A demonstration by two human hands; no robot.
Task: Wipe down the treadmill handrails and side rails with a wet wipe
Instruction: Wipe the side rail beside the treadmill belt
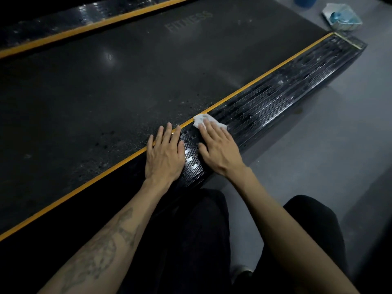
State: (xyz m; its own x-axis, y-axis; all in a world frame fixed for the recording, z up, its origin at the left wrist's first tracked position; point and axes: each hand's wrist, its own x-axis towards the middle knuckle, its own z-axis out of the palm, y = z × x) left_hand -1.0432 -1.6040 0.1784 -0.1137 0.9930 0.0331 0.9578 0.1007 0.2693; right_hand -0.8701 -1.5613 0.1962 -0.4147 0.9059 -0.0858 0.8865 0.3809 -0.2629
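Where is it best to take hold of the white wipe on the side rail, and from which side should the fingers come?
Probably grip the wet wipe at its bunched far end, which sticks out past the right hand fingertips, coming from above. It lies flat on the ribbed side rail under straight fingers, so only that raised fold offers something to pinch.

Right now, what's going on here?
A person crouches beside a treadmill, cleaning its near side rail. The right hand presses a white wipe flat on the ribbed rail, next to the yellow edge strip. The left hand rests flat on the rail, fingers reaching over the strip onto the belt. The rail ahead of the wipe looks wet and streaky. A wipe pack lies on the floor past the rail's far end.
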